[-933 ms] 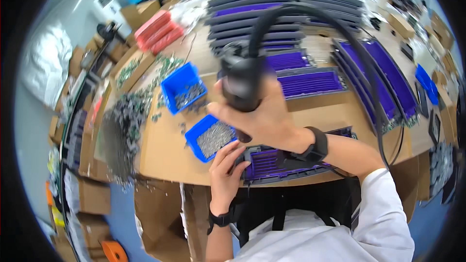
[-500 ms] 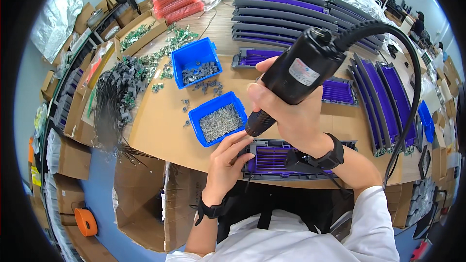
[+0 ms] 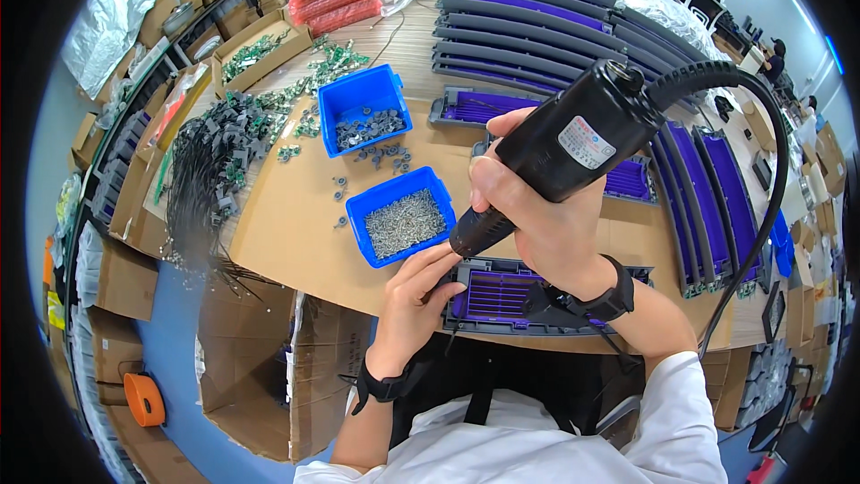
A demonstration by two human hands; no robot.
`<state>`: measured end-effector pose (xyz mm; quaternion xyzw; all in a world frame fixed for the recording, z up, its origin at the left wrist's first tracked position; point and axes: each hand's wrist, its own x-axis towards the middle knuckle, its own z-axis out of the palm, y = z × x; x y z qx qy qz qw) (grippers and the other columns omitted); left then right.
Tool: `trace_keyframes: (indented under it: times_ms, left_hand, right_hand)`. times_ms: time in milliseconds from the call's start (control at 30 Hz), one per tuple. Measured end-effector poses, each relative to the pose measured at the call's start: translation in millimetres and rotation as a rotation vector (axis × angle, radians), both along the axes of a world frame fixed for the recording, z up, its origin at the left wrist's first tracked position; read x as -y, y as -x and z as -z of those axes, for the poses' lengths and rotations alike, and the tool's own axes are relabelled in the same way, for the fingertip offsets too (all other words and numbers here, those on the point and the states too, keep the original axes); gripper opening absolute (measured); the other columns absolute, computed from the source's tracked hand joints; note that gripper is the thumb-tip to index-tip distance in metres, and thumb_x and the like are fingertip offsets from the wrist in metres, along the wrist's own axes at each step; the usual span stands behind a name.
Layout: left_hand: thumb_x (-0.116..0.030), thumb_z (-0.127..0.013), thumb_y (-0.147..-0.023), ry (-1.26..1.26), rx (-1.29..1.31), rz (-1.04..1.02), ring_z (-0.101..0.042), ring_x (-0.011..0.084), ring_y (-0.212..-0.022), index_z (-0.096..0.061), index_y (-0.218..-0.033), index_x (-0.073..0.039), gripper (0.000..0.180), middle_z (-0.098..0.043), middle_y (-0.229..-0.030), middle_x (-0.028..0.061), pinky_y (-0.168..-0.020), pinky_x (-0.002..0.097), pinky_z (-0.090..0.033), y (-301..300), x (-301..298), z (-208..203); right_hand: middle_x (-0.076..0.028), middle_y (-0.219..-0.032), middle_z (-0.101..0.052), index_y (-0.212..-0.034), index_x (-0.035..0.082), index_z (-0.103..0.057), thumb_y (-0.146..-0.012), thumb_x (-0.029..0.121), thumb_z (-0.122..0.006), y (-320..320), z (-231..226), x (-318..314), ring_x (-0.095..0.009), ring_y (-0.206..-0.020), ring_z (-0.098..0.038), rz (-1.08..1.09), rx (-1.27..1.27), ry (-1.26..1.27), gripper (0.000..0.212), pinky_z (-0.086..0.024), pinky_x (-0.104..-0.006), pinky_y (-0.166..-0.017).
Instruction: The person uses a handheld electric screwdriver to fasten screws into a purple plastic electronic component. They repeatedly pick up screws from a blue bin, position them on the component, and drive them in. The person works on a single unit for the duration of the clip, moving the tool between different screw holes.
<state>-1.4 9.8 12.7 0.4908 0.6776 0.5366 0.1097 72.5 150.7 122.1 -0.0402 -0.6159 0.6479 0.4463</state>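
Note:
My right hand is wrapped round a black electric screwdriver, held aslant with its nose pointing down and left. Beneath lies a dark grey panel with a purple slatted middle, at the near edge of the table. My left hand grips the panel's left end, thumb on the near side and fingertips right beside the screwdriver's nose. The bit and whatever it touches are hidden behind the nose and fingers. Just beyond my left hand stands a blue bin full of small silver screws.
A second blue bin holds small grey round parts, with more loose beside it. Green circuit boards and black wires lie left. Stacked panels fill the back; others stand right. The screwdriver's thick cable loops down the right.
The screwdriver's body and my right hand have shifted slightly right and down, its nose staying by my left fingertips. My left hand keeps its place on the panel; the whole view has shifted slightly.

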Motion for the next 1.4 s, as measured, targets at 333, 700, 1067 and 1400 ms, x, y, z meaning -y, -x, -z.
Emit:
trace_keyframes:
  times_ms: [333,700,1067,1400]
  left_hand:
    - [0.007,-0.073,-0.071,-0.003,-0.041,0.002,-0.062,0.0245,-0.103,-0.065,-0.112,-0.001,0.043,-0.063,-0.116,0.0122,-0.085,0.0308,-0.050,-0.2,-0.8,-2.1]
    - [0.006,-0.072,-0.073,0.054,0.160,-0.018,-0.063,0.0207,-0.091,-0.067,-0.104,-0.002,0.032,-0.065,-0.110,0.0099,-0.070,0.0283,-0.051,-0.4,1.4,-3.7]
    - [0.003,-0.074,-0.070,-0.004,0.075,-0.025,-0.064,0.0288,-0.096,-0.067,-0.100,0.000,0.031,-0.066,-0.104,0.0123,-0.081,0.0344,-0.051,0.0,-2.6,-1.3]
    - [0.003,-0.074,-0.070,-0.019,0.122,-0.026,-0.064,0.0279,-0.096,-0.067,-0.101,-0.001,0.032,-0.066,-0.105,0.0115,-0.079,0.0336,-0.051,-0.2,-2.2,0.5]
  right_hand:
    - [-0.008,-0.070,-0.060,-0.105,-0.003,-0.055,-0.078,-0.004,-0.066,-0.4,2.2,-2.2,-0.014,-0.059,-0.061,-0.013,0.007,-0.022,0.030,-0.050,-0.0279,-0.056]
    - [-0.006,-0.071,-0.059,-0.105,-0.001,-0.051,-0.075,-0.005,-0.066,-23.7,-17.3,2.1,-0.011,-0.060,-0.058,0.052,0.150,-0.271,0.034,-0.047,-0.0239,-0.057]
    - [-0.004,-0.074,-0.061,-0.102,0.000,-0.055,-0.074,-0.002,-0.073,-25.8,-6.9,4.2,-0.008,-0.064,-0.058,0.020,0.183,-0.379,0.034,-0.047,-0.0216,-0.059]
    - [-0.005,-0.075,-0.061,-0.103,0.000,-0.055,-0.074,-0.003,-0.073,-23.2,-0.2,4.4,-0.008,-0.064,-0.059,0.023,0.203,-0.367,0.034,-0.047,-0.0222,-0.058]
